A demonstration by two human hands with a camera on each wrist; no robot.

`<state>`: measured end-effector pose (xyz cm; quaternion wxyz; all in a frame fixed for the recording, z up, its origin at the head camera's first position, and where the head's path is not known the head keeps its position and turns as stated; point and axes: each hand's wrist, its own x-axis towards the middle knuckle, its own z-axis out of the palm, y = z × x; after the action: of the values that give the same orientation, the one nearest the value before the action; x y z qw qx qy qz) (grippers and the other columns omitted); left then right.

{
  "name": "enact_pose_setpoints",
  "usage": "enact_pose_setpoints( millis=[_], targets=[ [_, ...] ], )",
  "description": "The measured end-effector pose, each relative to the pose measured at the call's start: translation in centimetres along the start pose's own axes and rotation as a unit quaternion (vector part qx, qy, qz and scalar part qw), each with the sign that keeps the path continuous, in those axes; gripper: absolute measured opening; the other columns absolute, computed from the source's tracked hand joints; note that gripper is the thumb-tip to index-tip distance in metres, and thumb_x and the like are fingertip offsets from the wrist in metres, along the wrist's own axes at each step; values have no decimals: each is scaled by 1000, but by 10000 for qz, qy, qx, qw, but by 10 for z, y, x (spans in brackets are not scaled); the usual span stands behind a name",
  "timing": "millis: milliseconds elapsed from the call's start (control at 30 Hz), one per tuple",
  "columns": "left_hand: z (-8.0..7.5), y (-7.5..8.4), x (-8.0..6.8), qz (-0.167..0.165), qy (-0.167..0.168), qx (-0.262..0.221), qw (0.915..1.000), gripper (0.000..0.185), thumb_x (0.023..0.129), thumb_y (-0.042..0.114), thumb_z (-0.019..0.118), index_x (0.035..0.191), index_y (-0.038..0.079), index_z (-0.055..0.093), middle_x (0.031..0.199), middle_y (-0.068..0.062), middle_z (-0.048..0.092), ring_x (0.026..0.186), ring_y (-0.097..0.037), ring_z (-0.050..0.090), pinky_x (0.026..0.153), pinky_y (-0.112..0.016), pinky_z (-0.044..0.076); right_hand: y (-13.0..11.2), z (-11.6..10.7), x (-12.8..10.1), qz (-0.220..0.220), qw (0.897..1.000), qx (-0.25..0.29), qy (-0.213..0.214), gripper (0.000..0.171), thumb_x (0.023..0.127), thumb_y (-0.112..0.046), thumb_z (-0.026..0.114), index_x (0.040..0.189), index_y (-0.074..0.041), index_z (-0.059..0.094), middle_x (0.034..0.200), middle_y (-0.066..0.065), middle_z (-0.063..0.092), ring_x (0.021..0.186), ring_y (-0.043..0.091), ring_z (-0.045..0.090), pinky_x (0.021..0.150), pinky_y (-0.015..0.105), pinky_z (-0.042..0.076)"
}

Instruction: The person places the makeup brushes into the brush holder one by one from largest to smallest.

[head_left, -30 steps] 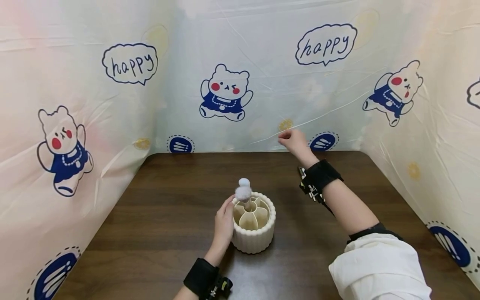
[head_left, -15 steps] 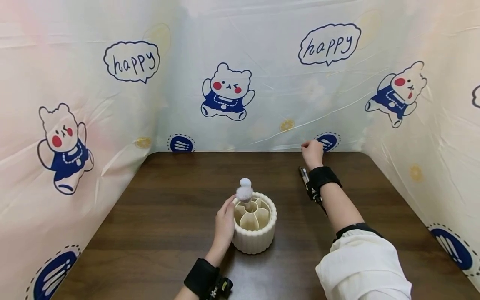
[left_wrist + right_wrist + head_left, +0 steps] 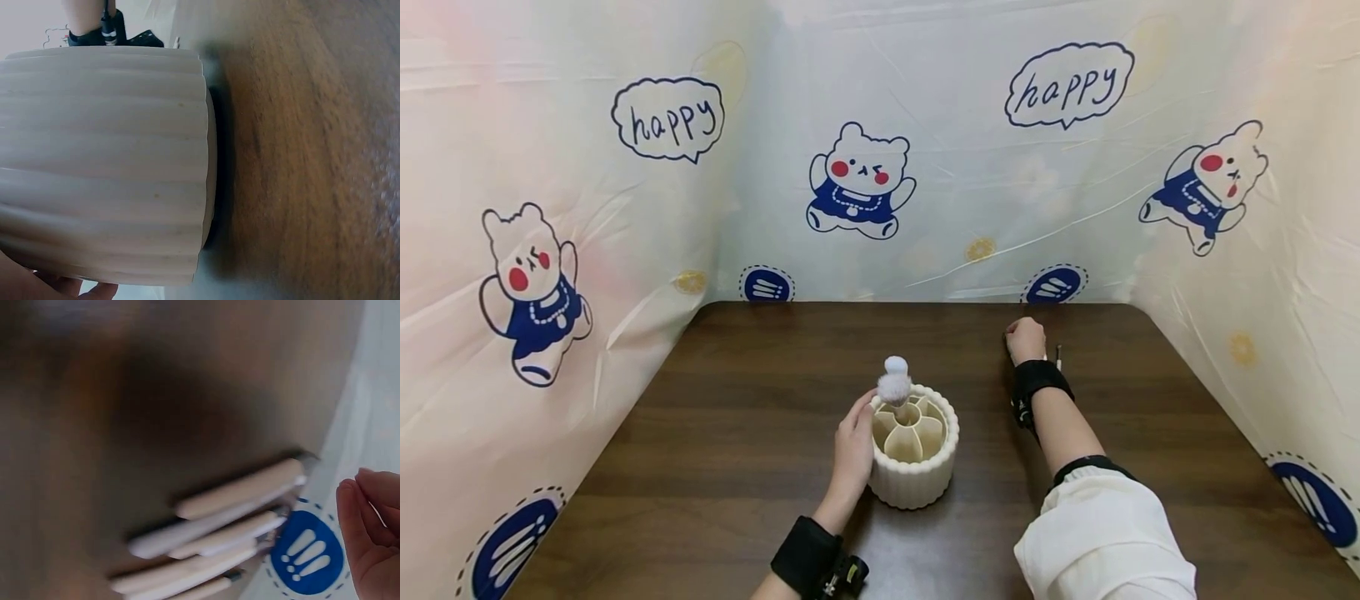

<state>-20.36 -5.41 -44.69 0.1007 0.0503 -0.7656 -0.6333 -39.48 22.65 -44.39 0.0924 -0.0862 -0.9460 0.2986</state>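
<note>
A cream, ribbed makeup brush holder (image 3: 912,487) with petal-shaped compartments stands upright on the table. Fluffy pale brush heads (image 3: 893,388) stick up from its left side. My left hand (image 3: 852,446) grips the holder's left side, and its fingers curve round the ribbed wall in the left wrist view. At the right rear, my right hand (image 3: 1026,340) is low over the table with thumb and fingers drawn together, nothing visible between them. Beside it in the right wrist view, several makeup brushes (image 3: 244,487) with pale handles lie side by side, blurred; the head view mostly hides them.
The brown wooden table (image 3: 737,400) ends at a printed cloth backdrop (image 3: 940,167) behind and at both sides. Black straps with small cameras circle both wrists, and a white sleeve (image 3: 1105,542) covers the right upper arm.
My right hand has come down and right from in front of the backdrop to the brushes at the table's right rear. The left hand and the holder keep their place.
</note>
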Motion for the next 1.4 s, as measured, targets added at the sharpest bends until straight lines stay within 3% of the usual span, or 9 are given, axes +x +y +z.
enact_pose_setpoints(
  millis=[400, 633, 800, 1000, 1133, 1267, 1400],
  targets=[
    [0, 0, 0, 16, 64, -29, 10000, 37, 101, 22, 39, 129, 9, 60, 135, -15, 57, 129, -31, 49, 108, -50, 38, 17, 17, -5, 303, 9994, -36, 169, 23, 90, -8, 59, 104, 6, 70, 108, 26, 68, 98, 41, 64, 88, 49, 51],
    [0, 2, 0, 36, 72, -4, 10000, 38, 101, 21, 38, 129, 8, 60, 135, -15, 57, 129, -31, 49, 108, -50, 37, 16, 16, -7, 361, 9991, -33, 231, 16, 87, -11, 64, 81, 3, 68, 94, 24, 70, 90, 41, 64, 84, 49, 51],
    [0, 2, 0, 30, 74, 1, 10000, 38, 101, 22, 38, 129, 8, 59, 135, -15, 57, 130, -32, 49, 109, -50, 37, 17, 16, -6, -29, 9990, -405, 210, 23, 81, -10, 67, 62, 1, 63, 77, 21, 70, 85, 40, 65, 96, 49, 47],
    [1, 2, 0, 15, 66, -29, 10000, 38, 101, 22, 38, 130, 8, 59, 136, -15, 57, 130, -32, 48, 109, -50, 37, 18, 16, -5, -143, 9975, -683, -59, 19, 80, -12, 70, 70, 4, 71, 85, 21, 72, 95, 41, 64, 111, 52, 33],
    [1, 2, 0, -3, 47, -50, 10000, 38, 101, 22, 38, 130, 8, 59, 136, -14, 57, 131, -31, 48, 110, -50, 36, 16, 15, -6, -92, 9976, -676, -148, 22, 80, -11, 68, 62, 3, 68, 82, 20, 72, 94, 41, 64, 113, 53, 31],
    [1, 1, 0, 5, -14, -30, 10000, 39, 102, 24, 38, 131, 8, 58, 137, -15, 56, 132, -32, 47, 110, -51, 36, 17, 13, -7, -103, 9979, -636, -111, 32, 80, -10, 66, 50, -5, 59, 62, 14, 66, 80, 38, 64, 102, 50, 43],
    [0, 1, -1, 33, -33, -17, 10000, 40, 102, 24, 37, 132, 8, 57, 138, -16, 55, 132, -34, 46, 110, -52, 36, 15, 7, -8, 21, 9993, -300, -202, 30, 82, -10, 63, 53, -6, 57, 54, 4, 55, 65, 29, 58, 75, 42, 50]
  ],
)
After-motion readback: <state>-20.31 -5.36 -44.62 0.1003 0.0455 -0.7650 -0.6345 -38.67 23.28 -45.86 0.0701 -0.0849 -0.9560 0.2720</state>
